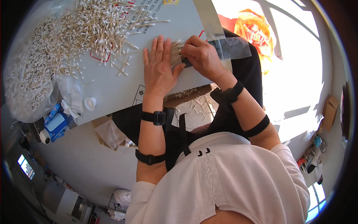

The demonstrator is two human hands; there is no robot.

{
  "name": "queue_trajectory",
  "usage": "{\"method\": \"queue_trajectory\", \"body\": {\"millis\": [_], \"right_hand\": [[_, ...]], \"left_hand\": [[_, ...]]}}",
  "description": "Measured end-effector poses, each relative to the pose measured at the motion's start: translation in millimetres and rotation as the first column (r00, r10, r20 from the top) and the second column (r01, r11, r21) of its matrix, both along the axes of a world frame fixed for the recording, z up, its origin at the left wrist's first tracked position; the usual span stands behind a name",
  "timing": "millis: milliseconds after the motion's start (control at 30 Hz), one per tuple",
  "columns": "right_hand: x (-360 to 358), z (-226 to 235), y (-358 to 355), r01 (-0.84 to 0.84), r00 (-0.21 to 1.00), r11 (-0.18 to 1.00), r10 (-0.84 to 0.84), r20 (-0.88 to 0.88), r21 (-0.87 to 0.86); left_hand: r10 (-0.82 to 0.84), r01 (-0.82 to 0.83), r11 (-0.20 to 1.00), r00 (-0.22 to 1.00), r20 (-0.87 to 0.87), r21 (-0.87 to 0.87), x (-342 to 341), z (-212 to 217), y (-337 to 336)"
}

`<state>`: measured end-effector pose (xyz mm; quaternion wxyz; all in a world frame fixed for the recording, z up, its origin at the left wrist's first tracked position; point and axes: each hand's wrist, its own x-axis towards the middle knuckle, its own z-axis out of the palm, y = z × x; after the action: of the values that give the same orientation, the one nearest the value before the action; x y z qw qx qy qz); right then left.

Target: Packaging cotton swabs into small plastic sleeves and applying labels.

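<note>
I'm pressing my left hand [158,67] flat beside a small bundle of cotton swabs [176,52] at upper centre, my right hand [203,56] pinching it. One bundle gathered; the big loose heap [93,30] upper left is waiting.

Thin wooden-stemmed cotton swabs [93,26] with matt white fluffy tips lie heaped upper left on a smooth matt grey board [112,82]. A glossy clear plastic sleeve [233,47] sits upper centre. Matt black cloth straps [154,117] ring the forearms.
</note>
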<state>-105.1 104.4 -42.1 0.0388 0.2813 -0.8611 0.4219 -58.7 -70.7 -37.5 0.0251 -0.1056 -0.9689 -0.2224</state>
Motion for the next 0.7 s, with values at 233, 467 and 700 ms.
{"method": "queue_trajectory", "body": {"millis": [233, 467, 700], "right_hand": [[6, 1, -10, 0.154, 0.986, 0.984, -0.159, 0.050, 0.086], [7, 7, -11, 0.314, 0.930, 0.937, -0.271, 0.247, -0.153], [-8, 2, -15, 0.344, 0.929, 0.900, -0.284, 0.239, -0.269]], "left_hand": [[0.042, -0.045, 0.988, 0.999, -0.027, -0.146, 11, -3, 15], [0.014, -0.015, 0.986, 1.000, -0.006, -0.163, 3, -2, 10], [-0.009, 0.013, 0.993, 0.999, 0.032, -0.115, 13, 2, 14]]}}
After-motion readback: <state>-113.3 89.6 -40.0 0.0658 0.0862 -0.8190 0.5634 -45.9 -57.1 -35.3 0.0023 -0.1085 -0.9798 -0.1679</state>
